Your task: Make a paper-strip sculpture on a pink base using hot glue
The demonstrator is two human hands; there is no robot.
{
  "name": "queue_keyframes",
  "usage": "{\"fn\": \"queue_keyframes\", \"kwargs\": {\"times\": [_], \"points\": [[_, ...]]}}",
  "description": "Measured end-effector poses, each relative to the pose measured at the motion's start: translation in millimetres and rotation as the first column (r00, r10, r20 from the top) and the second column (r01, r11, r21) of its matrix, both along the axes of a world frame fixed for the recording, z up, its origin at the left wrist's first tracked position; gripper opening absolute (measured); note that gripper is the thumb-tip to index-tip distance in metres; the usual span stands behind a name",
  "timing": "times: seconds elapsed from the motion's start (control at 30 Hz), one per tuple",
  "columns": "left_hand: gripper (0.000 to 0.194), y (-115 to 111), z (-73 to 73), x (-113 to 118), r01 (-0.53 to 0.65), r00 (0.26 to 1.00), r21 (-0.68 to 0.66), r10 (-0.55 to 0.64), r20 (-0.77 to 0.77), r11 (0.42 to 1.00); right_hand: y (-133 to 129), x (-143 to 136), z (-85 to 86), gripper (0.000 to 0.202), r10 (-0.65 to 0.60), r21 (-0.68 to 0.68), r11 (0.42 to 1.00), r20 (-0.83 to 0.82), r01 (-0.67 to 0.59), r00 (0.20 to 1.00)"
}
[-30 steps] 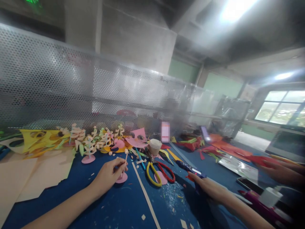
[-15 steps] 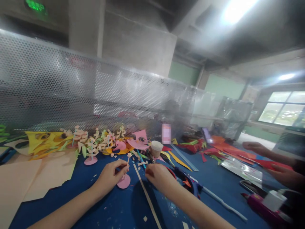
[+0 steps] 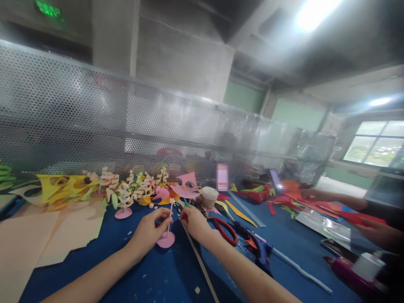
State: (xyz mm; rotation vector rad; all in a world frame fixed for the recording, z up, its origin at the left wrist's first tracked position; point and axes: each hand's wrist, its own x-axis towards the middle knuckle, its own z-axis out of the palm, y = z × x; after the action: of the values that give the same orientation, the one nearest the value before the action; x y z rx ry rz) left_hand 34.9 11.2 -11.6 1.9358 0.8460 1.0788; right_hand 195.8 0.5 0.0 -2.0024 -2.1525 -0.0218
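My left hand (image 3: 151,230) pinches a thin pale stick (image 3: 171,215) that stands upright on a round pink base (image 3: 166,240). A small pale piece shows at the stick's top. My right hand (image 3: 194,221) has its fingers closed at the far end of a long, narrow cream strip (image 3: 199,261), which runs across the blue table towards me. Red-handled scissors (image 3: 227,231) lie beside my right wrist, with a blue glue gun (image 3: 257,246) farther right. Behind my left hand stands a spiral paper piece on another pink base (image 3: 123,213).
Yellow cut-out sheets (image 3: 53,189), a pink sheet (image 3: 186,187) and several spiral pieces line the back by a perforated metal screen (image 3: 176,122). A white cup (image 3: 209,197) stands behind my right hand. Cream sheets (image 3: 66,233) lie left. At right, another person's hands (image 3: 375,229) hold red material.
My right hand has moved left and slightly up, to the far end of the cream strip. My left hand stays on the stick. The other person's far hand has reached left.
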Motion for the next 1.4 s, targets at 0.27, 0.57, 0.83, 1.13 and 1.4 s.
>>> {"fn": "queue_keyframes", "kwargs": {"times": [0.27,0.57,0.83,1.13,1.4], "points": [[0.022,3,-3.3,-2,-0.005,0.999,0.016,0.004,0.033,1.000,-3,-6,-1.5,0.020,-0.065,0.038,0.997,0.020,0.064,0.998],[0.022,5,-5.2,-2,-0.004,0.999,0.001,0.004,0.045,1.000,-12,-13,-1.9,0.017,-0.147,0.080,0.987,0.058,0.142,0.987],[0.021,4,-2.4,-1,0.001,0.999,0.008,-0.002,0.041,1.000,-6,-11,-3.8,0.022,-0.137,0.007,0.991,0.093,0.137,0.986],[0.020,3,-2.3,-2,0.011,0.999,0.020,-0.012,0.041,1.000,-19,-12,9.2,0.023,-0.141,-0.076,0.986,0.100,0.149,0.985],[0.020,3,-2.5,-1,0.015,0.999,0.018,-0.016,0.037,1.000,-12,2,5.2,0.026,-0.080,-0.146,0.986,-0.003,0.079,0.997]]}}
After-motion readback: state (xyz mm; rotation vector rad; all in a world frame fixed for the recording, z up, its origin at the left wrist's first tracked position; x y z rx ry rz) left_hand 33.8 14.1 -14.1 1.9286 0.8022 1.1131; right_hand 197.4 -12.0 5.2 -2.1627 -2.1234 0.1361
